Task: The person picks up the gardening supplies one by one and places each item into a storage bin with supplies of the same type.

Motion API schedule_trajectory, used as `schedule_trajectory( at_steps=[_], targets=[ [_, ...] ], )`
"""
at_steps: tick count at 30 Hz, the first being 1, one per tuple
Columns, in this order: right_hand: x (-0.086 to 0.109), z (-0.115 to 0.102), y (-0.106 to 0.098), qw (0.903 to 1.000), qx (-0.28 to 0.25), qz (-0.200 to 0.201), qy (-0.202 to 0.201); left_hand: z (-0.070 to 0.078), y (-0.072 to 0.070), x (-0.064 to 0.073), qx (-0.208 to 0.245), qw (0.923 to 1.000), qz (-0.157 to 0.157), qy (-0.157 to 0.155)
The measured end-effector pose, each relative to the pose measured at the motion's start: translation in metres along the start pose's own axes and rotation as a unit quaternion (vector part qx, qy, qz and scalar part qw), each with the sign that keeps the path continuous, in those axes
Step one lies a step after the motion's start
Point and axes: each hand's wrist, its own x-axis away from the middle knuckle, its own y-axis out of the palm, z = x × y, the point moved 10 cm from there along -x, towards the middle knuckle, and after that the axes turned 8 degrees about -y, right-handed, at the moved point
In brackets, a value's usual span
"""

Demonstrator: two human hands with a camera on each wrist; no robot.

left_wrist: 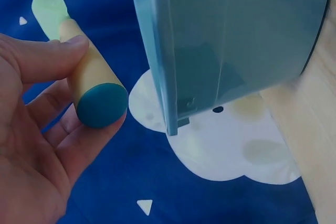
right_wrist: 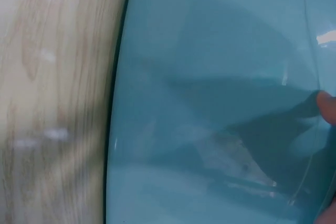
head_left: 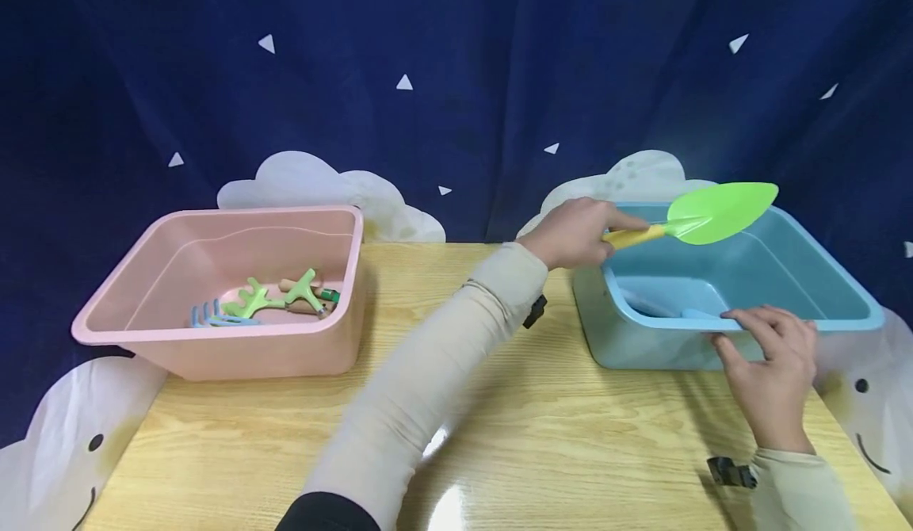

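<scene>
My left hand (head_left: 576,234) holds a hand trowel by its yellowish handle (head_left: 633,236), above the left rim of the blue tub (head_left: 599,341). The trowel's green blade (head_left: 723,212) points right, over the tub's opening. In the left wrist view the thumb and fingers go round the handle, whose end is teal (left_wrist: 102,105). At the tub's front rim, my right hand (head_left: 777,372) grips the edge, thumb (right_wrist: 326,107) against the outer wall and fingers over the top. A light blue item (head_left: 697,315) shows partly inside the tub, behind the front rim; its kind is unclear.
A pink tub (head_left: 214,341) stands on the left of the wooden table (head_left: 528,436). Inside it lie a blue hand rake (head_left: 217,317), green-headed tools (head_left: 251,299) and wooden handles. A dark blue curtain (head_left: 464,24) with white cloud shapes hangs behind.
</scene>
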Motion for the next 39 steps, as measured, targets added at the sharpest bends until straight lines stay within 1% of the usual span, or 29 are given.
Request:
schedule_trajectory(
  at_steps=[3, 6, 16, 18, 25, 28, 36, 39],
  targets=[
    [0.002, 0.000, 0.000, 1.0000, -0.001, 0.005, -0.004, 0.003, 0.004, -0.002, 0.009, 1.0000, -0.001, -0.002],
    [0.004, -0.001, 0.002, 1.0000, 0.001, 0.003, -0.009, 0.003, 0.006, -0.004, 0.010, 0.9999, 0.002, -0.007],
    [0.006, -0.011, 0.007, 0.9988, 0.013, -0.001, -0.048, 0.003, 0.012, -0.007, 0.023, 0.9995, 0.000, -0.020],
    [0.007, -0.012, 0.008, 0.9986, 0.015, -0.001, -0.050, 0.004, 0.013, -0.008, 0.024, 0.9995, 0.001, -0.020],
    [0.009, -0.014, 0.010, 0.9988, 0.013, 0.003, -0.047, 0.011, 0.017, -0.008, 0.017, 0.9998, 0.002, 0.000],
    [0.008, -0.016, 0.011, 0.9988, 0.012, 0.004, -0.047, 0.012, 0.019, -0.008, 0.019, 0.9998, 0.001, 0.003],
    [0.006, -0.022, 0.016, 0.9986, 0.008, -0.001, -0.051, 0.010, 0.028, -0.012, 0.029, 0.9993, -0.022, -0.003],
    [0.005, -0.023, 0.018, 0.9987, 0.010, -0.003, -0.051, 0.007, 0.029, -0.015, 0.038, 0.9989, -0.026, -0.007]
  ],
)
